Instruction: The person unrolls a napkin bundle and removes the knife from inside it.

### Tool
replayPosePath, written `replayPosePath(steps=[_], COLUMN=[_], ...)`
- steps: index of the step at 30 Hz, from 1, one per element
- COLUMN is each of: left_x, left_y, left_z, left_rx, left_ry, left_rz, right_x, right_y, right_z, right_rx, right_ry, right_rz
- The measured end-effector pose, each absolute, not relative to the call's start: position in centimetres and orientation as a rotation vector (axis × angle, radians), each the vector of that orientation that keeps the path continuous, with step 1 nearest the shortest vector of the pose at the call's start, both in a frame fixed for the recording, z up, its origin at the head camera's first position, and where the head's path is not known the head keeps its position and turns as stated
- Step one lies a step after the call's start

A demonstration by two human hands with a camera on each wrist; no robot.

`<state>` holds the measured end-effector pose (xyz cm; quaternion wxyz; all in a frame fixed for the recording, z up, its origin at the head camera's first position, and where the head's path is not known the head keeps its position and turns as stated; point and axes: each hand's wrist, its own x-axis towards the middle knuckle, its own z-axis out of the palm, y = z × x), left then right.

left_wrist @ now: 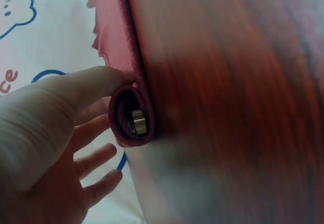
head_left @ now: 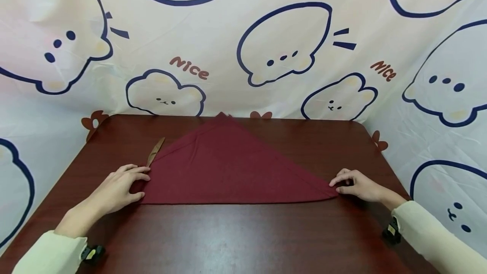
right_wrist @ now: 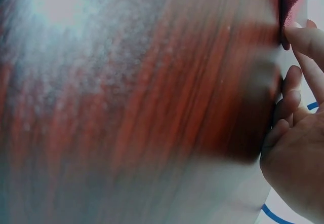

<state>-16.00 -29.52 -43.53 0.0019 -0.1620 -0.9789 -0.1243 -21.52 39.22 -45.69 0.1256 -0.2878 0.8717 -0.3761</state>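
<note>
A dark red cloth napkin (head_left: 236,164) lies folded in a triangle on the table, its point toward the back wall and its long straight fold nearest me. At its left end, my left hand (head_left: 121,188) grips the rolled edge between thumb and fingers. In the left wrist view this roll (left_wrist: 132,138) shows its open end, with a gold metal handle end (left_wrist: 139,121) inside. A gold knife blade (head_left: 155,151) sticks out beyond the left hand's fingertips; the rest of the knife is hidden. My right hand (head_left: 355,184) pinches the napkin's right corner (right_wrist: 291,3) between thumb and fingers.
The dark wood table (head_left: 243,240) has a glossy top with rounded far corners. Behind it and along both sides hangs a white curtain (head_left: 217,33) printed with blue cartoon outlines. Each wrist wears a small black camera (head_left: 92,253) on its band.
</note>
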Motion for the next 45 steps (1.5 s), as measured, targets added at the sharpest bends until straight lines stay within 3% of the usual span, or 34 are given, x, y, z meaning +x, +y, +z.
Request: replayPosePath(steps=[14,45], left_x=[-16.0,-15.3], left_y=[-29.9,-35.3], left_z=[-43.4,-43.5], left_rx=[-0.505,-0.349], left_ry=[-3.023,-3.042], left_rz=[-0.167,-0.264], right_x=[-21.5,-21.4], right_y=[39.3,39.2], right_z=[-45.7,-45.8], right_rx=[-0.814,-0.862], right_ry=[2.521,2.489], right_rz=[-1.111,-1.136])
